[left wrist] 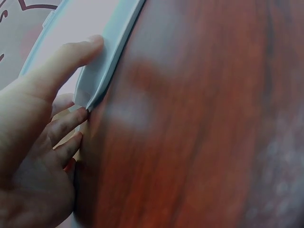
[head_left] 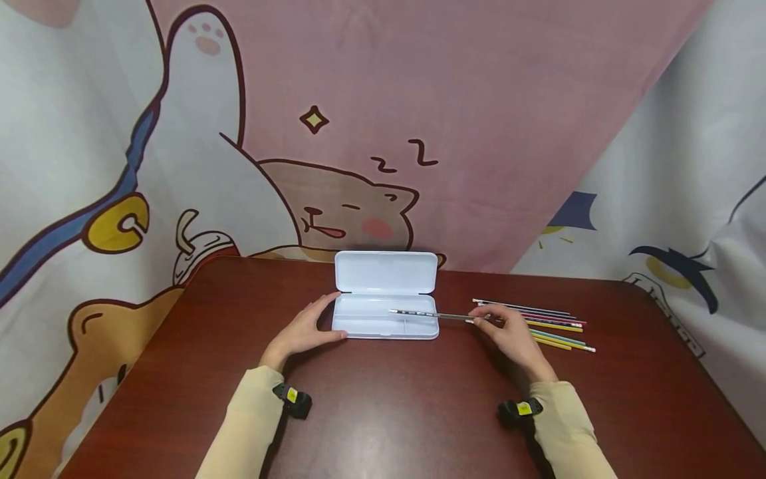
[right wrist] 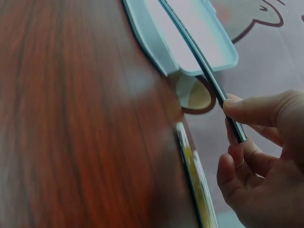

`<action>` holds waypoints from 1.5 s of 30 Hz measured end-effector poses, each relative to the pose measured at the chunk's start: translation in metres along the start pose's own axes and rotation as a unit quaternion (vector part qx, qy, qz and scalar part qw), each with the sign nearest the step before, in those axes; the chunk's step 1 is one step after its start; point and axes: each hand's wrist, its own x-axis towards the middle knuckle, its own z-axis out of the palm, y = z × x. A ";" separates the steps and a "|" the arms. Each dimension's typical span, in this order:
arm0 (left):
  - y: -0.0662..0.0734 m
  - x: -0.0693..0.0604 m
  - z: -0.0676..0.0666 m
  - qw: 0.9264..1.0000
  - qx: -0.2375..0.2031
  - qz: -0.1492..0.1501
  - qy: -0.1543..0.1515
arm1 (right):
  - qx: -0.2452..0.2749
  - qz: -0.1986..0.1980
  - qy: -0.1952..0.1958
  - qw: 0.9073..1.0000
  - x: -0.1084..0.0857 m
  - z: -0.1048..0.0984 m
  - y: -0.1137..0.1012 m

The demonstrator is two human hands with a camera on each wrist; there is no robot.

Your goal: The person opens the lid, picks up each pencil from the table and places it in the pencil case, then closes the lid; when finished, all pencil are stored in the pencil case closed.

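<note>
A white pencil case (head_left: 385, 271) lies with its lid raised at the back of the table, its shallow tray divided into compartments. My left hand (head_left: 306, 330) grips the case's left end, thumb on the front edge and fingers along the side; in the left wrist view the thumb (left wrist: 88, 50) touches the case wall. A dark, thin pencil (head_left: 445, 316) is pinched near one end by my right hand (head_left: 511, 338). Its far end reaches over the tray, and in the right wrist view the pencil (right wrist: 211, 83) slants across the case.
Several pencils (head_left: 553, 325) in yellow, red, blue and other colours lie beside and partly behind my right hand. A cartoon-printed cloth (head_left: 479, 133) hangs behind the brown wooden table (head_left: 383, 399). Each wrist wears a small black camera.
</note>
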 end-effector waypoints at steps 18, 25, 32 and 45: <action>0.001 -0.001 -0.001 1.000 -0.003 -0.001 0.003 | 0.034 -0.017 -0.027 0.999 0.032 0.046 -0.023; 0.002 -0.001 -0.001 1.000 -0.007 -0.001 0.006 | 0.042 -0.010 -0.028 0.999 0.040 0.058 -0.030; 0.002 -0.001 0.000 1.000 -0.007 0.005 0.009 | 0.049 -0.015 -0.031 0.998 0.041 0.069 -0.036; 0.000 0.001 0.001 1.000 -0.001 0.016 0.010 | 0.043 -0.002 -0.048 0.998 0.041 0.073 -0.036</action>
